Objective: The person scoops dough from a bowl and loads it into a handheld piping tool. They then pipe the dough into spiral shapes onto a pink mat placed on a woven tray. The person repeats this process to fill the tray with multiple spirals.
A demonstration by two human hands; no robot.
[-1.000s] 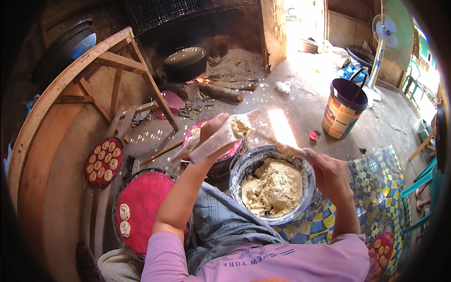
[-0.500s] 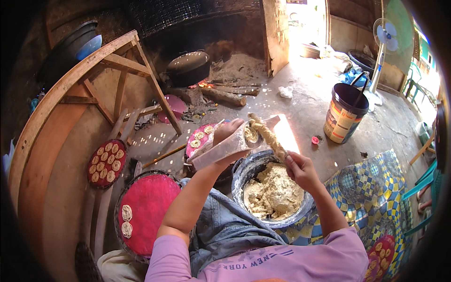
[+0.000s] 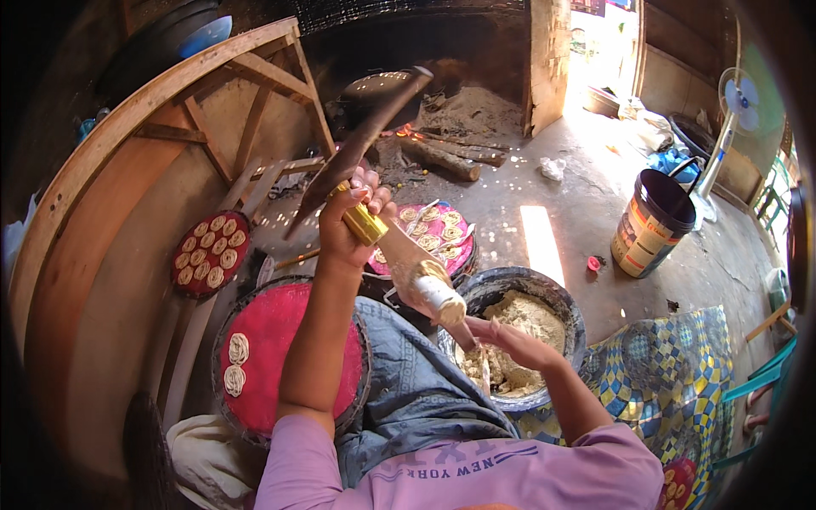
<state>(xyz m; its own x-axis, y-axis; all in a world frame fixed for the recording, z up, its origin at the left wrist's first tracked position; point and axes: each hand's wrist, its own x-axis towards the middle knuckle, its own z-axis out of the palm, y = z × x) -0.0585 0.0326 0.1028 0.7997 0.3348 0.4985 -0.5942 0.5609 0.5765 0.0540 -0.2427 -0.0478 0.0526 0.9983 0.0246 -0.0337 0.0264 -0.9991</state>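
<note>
My left hand (image 3: 353,208), raised ahead of me, is closed round a wooden dough press (image 3: 406,255) near its yellow part. A dark wooden bar (image 3: 365,140) slants up behind that hand. The press slopes down to the right, and a pale dough-smeared round end shows on it. My right hand (image 3: 518,344) has its fingers stretched out by the lower end of the press, over the rim of a dark basin (image 3: 578,340); whether it touches the press I cannot tell. Pale dough (image 3: 531,314) lies heaped in the basin.
A round pink tray (image 3: 285,340) with two dough coils lies to my left. Fuller trays of coils stand at far left (image 3: 208,255) and beyond the press (image 3: 450,229). A black bucket (image 3: 650,225), patterned mat (image 3: 671,357), wood fire (image 3: 406,132) and wooden frame (image 3: 246,64) surround me.
The press has swung round, its end now pointing down toward the basin. The dough roll my right hand held is out of that hand, which has moved down and opened. The view has shifted left.
</note>
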